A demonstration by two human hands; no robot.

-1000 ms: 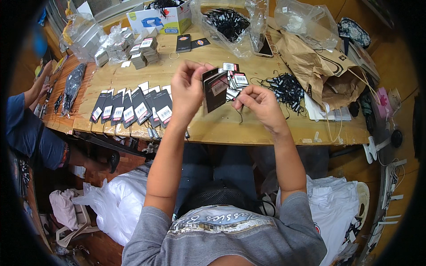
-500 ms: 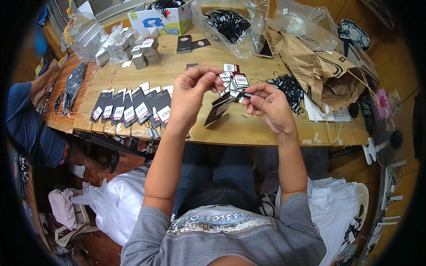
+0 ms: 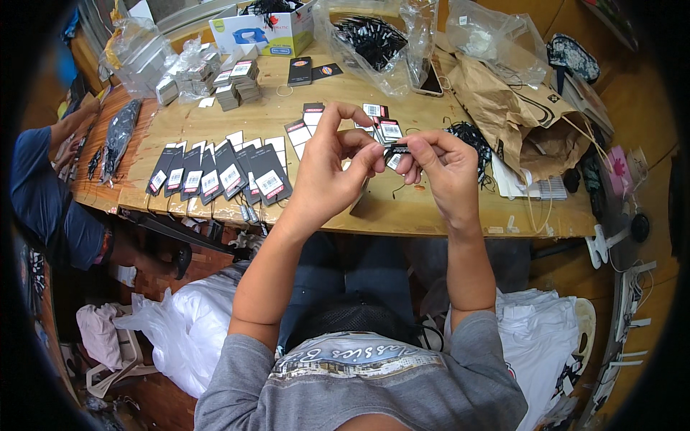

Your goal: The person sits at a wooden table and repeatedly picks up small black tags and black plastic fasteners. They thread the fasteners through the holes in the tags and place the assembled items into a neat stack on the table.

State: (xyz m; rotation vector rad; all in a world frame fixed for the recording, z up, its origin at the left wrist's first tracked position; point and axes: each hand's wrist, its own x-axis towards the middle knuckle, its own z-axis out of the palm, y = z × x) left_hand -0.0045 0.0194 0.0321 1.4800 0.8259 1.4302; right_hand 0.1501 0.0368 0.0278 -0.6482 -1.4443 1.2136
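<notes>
Above the table's front edge, both hands meet over a small black tag string (image 3: 394, 149) with a plastic lock. My right hand (image 3: 447, 167) pinches its right end between thumb and fingers. My left hand (image 3: 332, 167) is closed at its left end, with thumb and a bent finger together. A dark hang tag (image 3: 360, 196) hangs beneath, mostly hidden by my left hand. Behind the hands lie loose hang tags (image 3: 390, 129) with white labels. To the left, black hang tags (image 3: 231, 177) overlap in a row, their strings over the table edge.
A heap of black strings (image 3: 467, 134) lies right of my hands, beside a brown paper bag (image 3: 503, 108). Stacked tags (image 3: 244, 80), an iron's box (image 3: 262, 32) and a plastic bag of strings (image 3: 370, 43) stand farther back. Another person's arm (image 3: 63, 136) is at far left.
My left hand has moved down and right to the string, closer to my right hand. The hanging tag has swung lower, largely behind the left hand, and tags behind have come into view.
</notes>
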